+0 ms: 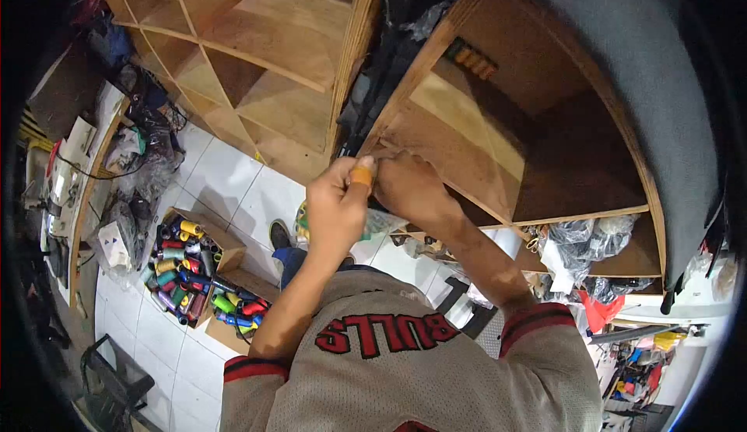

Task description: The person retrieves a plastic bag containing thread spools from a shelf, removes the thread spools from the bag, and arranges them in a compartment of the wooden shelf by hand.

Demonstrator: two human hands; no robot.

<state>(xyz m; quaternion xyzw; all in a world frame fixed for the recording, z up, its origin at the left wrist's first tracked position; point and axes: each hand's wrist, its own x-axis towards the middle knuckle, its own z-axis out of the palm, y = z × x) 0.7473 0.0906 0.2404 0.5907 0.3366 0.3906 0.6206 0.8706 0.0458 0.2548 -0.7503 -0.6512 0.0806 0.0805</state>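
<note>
My left hand [338,198] is raised in front of my chest, its fingers curled and pinched together, with an orange band [361,175] around the thumb. My right hand [408,187] is close beside it with the fingers bent inward. What either hand holds is too small or hidden to make out. Both hands are at the front edge of an open wooden shelf unit [385,113]. Just behind them, dark fabric [366,97] hangs between this unit and another one.
Wooden cubbies [272,74] stand at upper left. Boxes of colourful thread spools [183,268] sit on the tiled floor [233,187]. A sewing machine [66,175] is on a table at far left. Plastic bags [595,241] fill a lower shelf at right. Several orange spools [473,60] lie inside the unit.
</note>
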